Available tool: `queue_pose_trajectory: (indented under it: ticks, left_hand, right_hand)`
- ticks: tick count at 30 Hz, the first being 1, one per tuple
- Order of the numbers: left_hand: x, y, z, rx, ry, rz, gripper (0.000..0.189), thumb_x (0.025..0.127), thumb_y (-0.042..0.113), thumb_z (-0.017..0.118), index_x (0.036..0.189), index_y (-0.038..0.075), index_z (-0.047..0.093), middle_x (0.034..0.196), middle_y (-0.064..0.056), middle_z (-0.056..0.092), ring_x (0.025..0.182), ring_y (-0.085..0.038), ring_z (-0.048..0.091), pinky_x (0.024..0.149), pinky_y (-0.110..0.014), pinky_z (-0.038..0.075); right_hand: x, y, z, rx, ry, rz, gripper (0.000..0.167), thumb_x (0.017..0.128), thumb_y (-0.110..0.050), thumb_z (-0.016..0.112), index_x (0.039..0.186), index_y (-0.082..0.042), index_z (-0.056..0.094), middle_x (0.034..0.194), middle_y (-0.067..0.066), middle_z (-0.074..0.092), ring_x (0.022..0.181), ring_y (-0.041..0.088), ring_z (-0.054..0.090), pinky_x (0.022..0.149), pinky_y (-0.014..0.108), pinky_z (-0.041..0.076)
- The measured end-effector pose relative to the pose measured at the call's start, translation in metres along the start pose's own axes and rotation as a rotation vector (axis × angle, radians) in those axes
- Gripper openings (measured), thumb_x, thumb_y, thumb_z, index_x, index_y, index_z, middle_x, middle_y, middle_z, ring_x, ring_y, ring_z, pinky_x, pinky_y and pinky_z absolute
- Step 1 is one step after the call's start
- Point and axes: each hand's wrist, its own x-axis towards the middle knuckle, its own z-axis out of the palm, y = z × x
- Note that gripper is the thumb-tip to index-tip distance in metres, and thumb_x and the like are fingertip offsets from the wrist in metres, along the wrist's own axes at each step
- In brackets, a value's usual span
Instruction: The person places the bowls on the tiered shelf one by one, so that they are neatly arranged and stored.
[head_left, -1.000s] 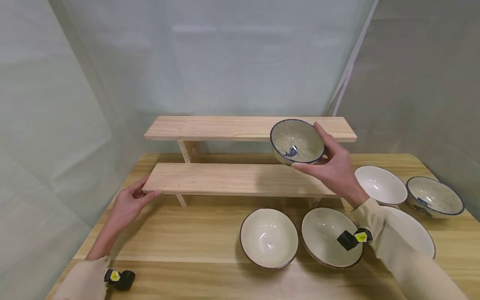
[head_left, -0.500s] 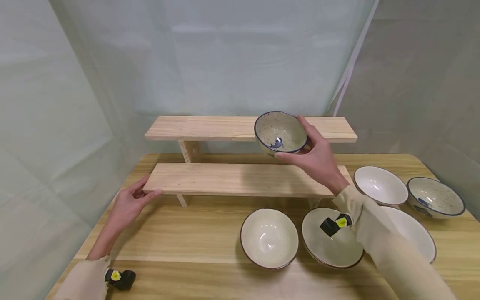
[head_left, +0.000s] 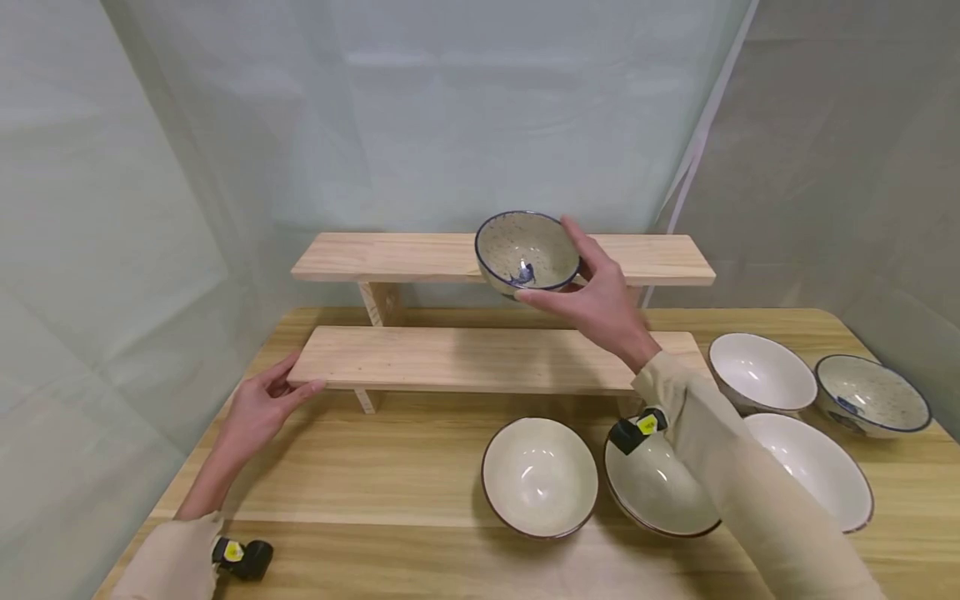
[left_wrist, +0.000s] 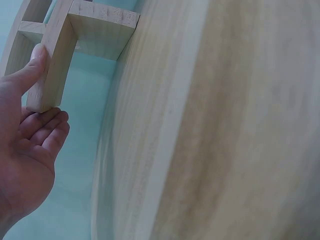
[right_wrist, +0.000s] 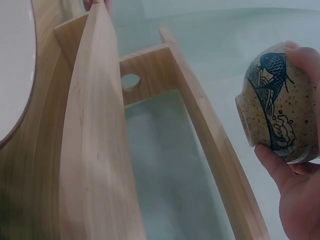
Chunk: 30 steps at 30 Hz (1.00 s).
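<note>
My right hand (head_left: 603,304) holds a speckled bowl (head_left: 527,250) with a blue rim, its thumb at the front and fingers around the right side. In the right wrist view a dark blue fish pattern covers the outside of this bowl (right_wrist: 280,100). It hangs tilted in front of and above the upper board of a two-step wooden shelf (head_left: 397,257), apart from the wood. My left hand (head_left: 258,412) grips the left end of the lower board (head_left: 420,358). In the left wrist view, the thumb lies on one face of that board (left_wrist: 52,75) and curled fingers on the other.
Two cream bowls with brown rims, a left one (head_left: 540,477) and a right one (head_left: 660,483), stand before the shelf. Further right are two white bowls (head_left: 762,371) (head_left: 813,471) and another speckled bowl (head_left: 872,393). Pale sheeting (head_left: 487,108) hangs behind the table.
My right hand has carried the speckled bowl left and upward, from the right part of the shelf to near its middle. The left hand has stayed at the lower board's end.
</note>
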Motion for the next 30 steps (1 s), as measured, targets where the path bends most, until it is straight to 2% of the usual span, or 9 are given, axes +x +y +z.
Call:
queue_pose_trajectory:
  ticks: [13,23,30]
  left_hand:
    - [0.0,0.002,0.0,-0.019,-0.008,0.003,0.078,0.102,0.025,0.071,0.156,-0.014,0.029,0.148,-0.039,0.042,0.132,-0.051,0.047,0.079,-0.004,0.044]
    - [0.0,0.0,-0.001,-0.022,-0.018,-0.004,0.081,0.102,0.027,0.07,0.157,-0.013,0.027,0.151,-0.039,0.038,0.134,-0.051,0.045,0.08,-0.004,0.043]
    - [-0.002,0.001,-0.002,-0.013,-0.016,-0.005,0.081,0.102,0.027,0.071,0.157,-0.013,0.027,0.152,-0.038,0.038,0.134,-0.051,0.045,0.08,-0.004,0.043]
  right_hand:
    - [0.024,-0.001,0.025,0.033,0.006,-0.036,0.106,0.08,-0.018,0.091,0.164,-0.007,0.028,0.164,0.009,0.034,0.13,0.029,0.054,0.094,0.035,0.055]
    - [0.041,-0.002,0.042,0.009,0.003,-0.018,0.107,0.081,-0.025,0.091,0.164,-0.005,0.026,0.163,0.011,0.036,0.133,0.031,0.053,0.094,0.038,0.054]
    - [0.049,-0.002,0.055,0.04,0.006,0.002,0.108,0.082,-0.026,0.091,0.164,-0.005,0.025,0.164,0.012,0.033,0.132,0.031,0.053,0.091,0.036,0.056]
